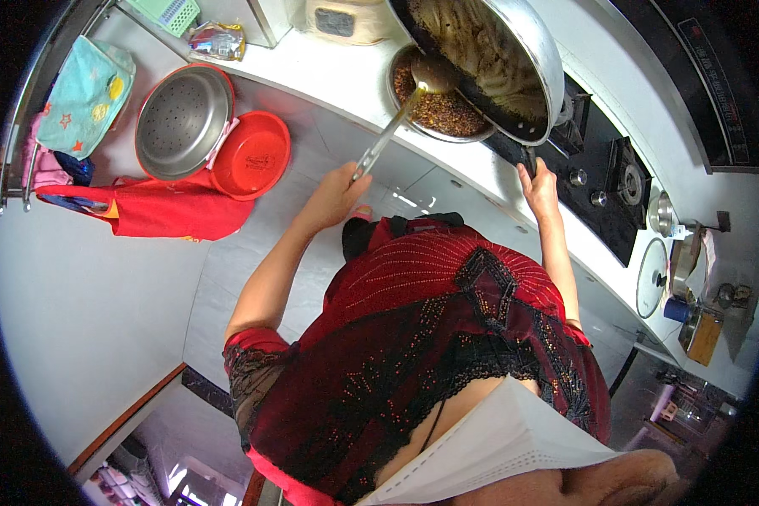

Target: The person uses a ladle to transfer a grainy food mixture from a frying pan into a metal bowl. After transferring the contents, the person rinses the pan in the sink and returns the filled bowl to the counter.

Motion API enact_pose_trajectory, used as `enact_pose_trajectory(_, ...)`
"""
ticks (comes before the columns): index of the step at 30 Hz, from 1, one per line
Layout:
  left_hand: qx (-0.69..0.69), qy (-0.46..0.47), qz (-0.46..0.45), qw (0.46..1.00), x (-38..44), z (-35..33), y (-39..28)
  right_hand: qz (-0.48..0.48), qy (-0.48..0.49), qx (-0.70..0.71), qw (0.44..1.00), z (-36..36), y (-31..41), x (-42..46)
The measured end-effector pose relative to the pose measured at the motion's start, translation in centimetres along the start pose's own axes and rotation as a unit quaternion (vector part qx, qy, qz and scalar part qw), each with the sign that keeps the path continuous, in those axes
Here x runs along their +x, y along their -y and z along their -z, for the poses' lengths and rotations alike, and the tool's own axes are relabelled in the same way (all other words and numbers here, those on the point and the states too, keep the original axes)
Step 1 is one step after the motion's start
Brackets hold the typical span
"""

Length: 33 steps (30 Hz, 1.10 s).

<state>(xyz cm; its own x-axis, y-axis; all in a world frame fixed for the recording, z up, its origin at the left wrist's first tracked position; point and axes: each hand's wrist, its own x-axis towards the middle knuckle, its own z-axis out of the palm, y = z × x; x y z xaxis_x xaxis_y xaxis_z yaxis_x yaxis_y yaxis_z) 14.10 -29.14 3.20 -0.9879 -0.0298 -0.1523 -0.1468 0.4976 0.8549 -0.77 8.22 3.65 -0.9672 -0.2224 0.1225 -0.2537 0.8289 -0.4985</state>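
My left hand [337, 195] grips the handle of a metal ladle [387, 136]. The ladle's bowl is over a metal basin [479, 137] of dark brown, grainy food [444, 114], close against the pan's edge; whether it touches the food I cannot tell. With my right hand [539, 188] I hold the black handle of a large wok [547, 76]. It is tilted over the basin, its dark inside smeared with brown residue. Part of the basin is hidden behind the wok. The basin stands on the white counter [329, 79].
A black gas hob [585, 209] lies to the right of the wok. Beyond it are a glass lid [651, 278] and a metal bowl [661, 212]. A grey perforated basin [186, 123] and a red basin [251, 155] hang at left, near towels [87, 98]. A plastic packet [217, 42] sits at the counter's far left.
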Motion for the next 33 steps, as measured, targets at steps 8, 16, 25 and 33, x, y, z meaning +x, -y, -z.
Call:
enact_pose_trajectory(8,-0.007,-0.061,-0.052,0.997,4.5,-0.9,-2.1,0.016,-0.005,-0.014,1.000,-0.1,0.3,0.0)
enact_pose_trajectory(16,-0.040,0.014,0.007,0.999,0.4,-2.5,-2.1,0.010,0.000,-0.005,1.000,-0.2,-0.2,0.0)
enact_pose_trajectory(25,-0.034,-0.023,-0.001,0.999,1.8,1.3,-5.3,0.014,-0.004,-0.004,1.000,-0.2,-0.2,0.1)
enact_pose_trajectory(33,-0.031,0.039,-0.057,0.997,3.8,-0.4,-7.0,-0.004,0.013,-0.001,1.000,-0.3,-0.2,0.1)
